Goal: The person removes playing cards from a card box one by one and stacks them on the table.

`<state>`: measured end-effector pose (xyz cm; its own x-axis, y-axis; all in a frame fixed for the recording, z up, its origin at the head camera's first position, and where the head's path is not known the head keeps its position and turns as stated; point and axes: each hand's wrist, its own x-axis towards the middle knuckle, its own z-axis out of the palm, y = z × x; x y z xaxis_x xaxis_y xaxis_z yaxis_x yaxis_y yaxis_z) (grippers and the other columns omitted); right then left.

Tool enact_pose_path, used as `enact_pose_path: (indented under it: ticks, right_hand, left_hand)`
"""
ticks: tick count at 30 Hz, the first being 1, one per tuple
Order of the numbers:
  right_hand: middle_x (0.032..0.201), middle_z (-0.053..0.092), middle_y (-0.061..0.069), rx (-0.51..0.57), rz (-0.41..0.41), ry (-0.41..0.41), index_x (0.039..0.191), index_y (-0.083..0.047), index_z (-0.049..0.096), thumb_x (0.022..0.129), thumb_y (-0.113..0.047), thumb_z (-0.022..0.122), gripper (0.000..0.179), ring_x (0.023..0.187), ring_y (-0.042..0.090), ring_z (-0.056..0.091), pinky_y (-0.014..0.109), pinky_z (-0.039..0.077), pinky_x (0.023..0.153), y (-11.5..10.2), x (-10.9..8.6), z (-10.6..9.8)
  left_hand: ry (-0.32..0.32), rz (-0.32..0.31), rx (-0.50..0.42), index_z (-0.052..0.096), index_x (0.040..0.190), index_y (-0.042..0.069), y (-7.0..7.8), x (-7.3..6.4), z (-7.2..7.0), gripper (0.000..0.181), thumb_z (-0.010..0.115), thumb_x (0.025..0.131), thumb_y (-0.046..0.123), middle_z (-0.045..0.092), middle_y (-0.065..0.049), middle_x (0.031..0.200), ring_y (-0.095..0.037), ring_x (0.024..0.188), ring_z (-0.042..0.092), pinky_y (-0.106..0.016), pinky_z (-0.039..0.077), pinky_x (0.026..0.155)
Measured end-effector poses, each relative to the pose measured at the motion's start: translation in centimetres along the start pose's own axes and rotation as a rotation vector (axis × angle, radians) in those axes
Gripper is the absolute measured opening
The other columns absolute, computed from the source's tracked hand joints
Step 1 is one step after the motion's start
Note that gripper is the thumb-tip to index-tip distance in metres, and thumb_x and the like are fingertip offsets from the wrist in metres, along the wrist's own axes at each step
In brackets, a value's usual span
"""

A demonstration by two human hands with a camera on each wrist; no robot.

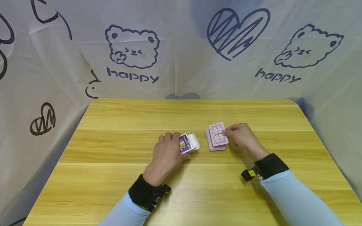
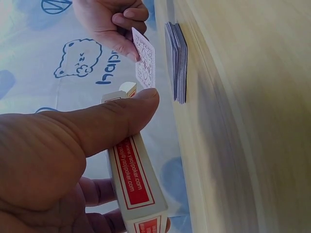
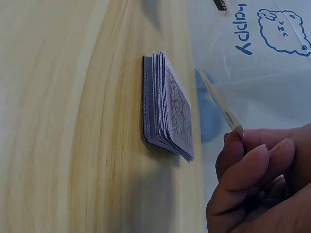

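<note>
My left hand (image 1: 167, 153) grips a playing card box (image 1: 185, 143), purple on its upper face. Its white flap (image 1: 195, 140) stands open toward the right. In the left wrist view the thumb lies across the box, and a red printed panel (image 2: 131, 177) shows on its side. With thumb and finger, my right hand (image 1: 244, 137) pinches one playing card (image 1: 218, 134) by its right edge, patterned back up. That card is held above a slightly uneven deck of cards (image 3: 177, 114) on the table, overlapping most of it in the head view.
The wooden table (image 1: 113, 144) extends around both hands. White cloth (image 1: 186, 62) with drawn bears and hearts hangs behind it and along both sides. A dark cable (image 1: 18, 221) shows at the lower left corner.
</note>
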<state>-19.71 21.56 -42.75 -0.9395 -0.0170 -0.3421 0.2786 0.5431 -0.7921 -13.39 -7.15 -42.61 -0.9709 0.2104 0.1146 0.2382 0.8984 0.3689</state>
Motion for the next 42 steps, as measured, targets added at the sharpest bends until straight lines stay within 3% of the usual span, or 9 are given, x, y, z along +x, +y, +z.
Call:
enact_pose_path:
  ticks: [7,12,20,26,33,42]
  right_hand:
    - [0.084,0.059,0.004,-0.008,0.018,-0.012,0.121,0.002,0.072,0.104,-0.025,0.066,0.032,0.056,0.011,0.046,0.028,0.042,0.055,0.0,0.3,0.3]
    - [0.074,0.055,-0.001,-0.012,0.017,-0.005,0.118,0.002,0.072,0.105,-0.026,0.066,0.031,0.054,0.010,0.046,0.028,0.041,0.053,0.2,0.6,0.6]
    - [0.096,0.062,0.007,-0.038,0.027,0.002,0.113,0.002,0.073,0.105,-0.027,0.066,0.030,0.058,0.013,0.049,0.028,0.041,0.055,0.5,0.8,0.8]
    - [0.087,0.060,0.004,-0.060,0.031,0.003,0.109,0.001,0.074,0.104,-0.027,0.067,0.029,0.057,0.014,0.049,0.028,0.039,0.054,0.7,0.9,0.9]
    - [0.062,0.049,-0.004,-0.140,0.030,0.017,0.097,-0.002,0.073,0.101,-0.027,0.069,0.026,0.053,0.015,0.047,0.029,0.036,0.052,0.8,1.1,1.2]
    - [0.066,0.053,0.000,-0.276,-0.031,0.072,0.084,-0.002,0.071,0.099,-0.022,0.070,0.025,0.059,0.017,0.047,0.028,0.035,0.054,0.5,0.9,1.7]
  left_hand:
    - [-0.001,0.009,-0.005,0.062,0.130,-0.001,0.0,0.0,0.0,0.080,0.098,0.072,0.042,0.065,-0.019,0.111,-0.032,0.092,0.058,-0.043,0.055,0.073]
    - [-0.001,0.013,-0.012,0.062,0.131,-0.001,0.0,-0.1,0.1,0.081,0.098,0.072,0.042,0.065,-0.019,0.111,-0.032,0.092,0.057,-0.043,0.054,0.072]
    - [-0.016,0.001,-0.016,0.062,0.131,0.000,0.0,0.0,0.1,0.081,0.098,0.072,0.041,0.065,-0.020,0.113,-0.032,0.093,0.057,-0.043,0.054,0.073]
    - [-0.021,-0.005,-0.022,0.062,0.131,0.000,0.1,0.0,0.1,0.081,0.098,0.072,0.041,0.065,-0.019,0.113,-0.032,0.093,0.056,-0.043,0.054,0.073]
    - [-0.020,-0.002,-0.019,0.062,0.132,0.000,0.0,0.0,0.1,0.081,0.098,0.072,0.041,0.065,-0.019,0.113,-0.031,0.092,0.056,-0.042,0.053,0.072]
    - [-0.030,-0.012,-0.030,0.062,0.132,0.000,0.0,0.0,0.0,0.081,0.098,0.072,0.040,0.065,-0.019,0.113,-0.031,0.093,0.056,-0.042,0.053,0.073]
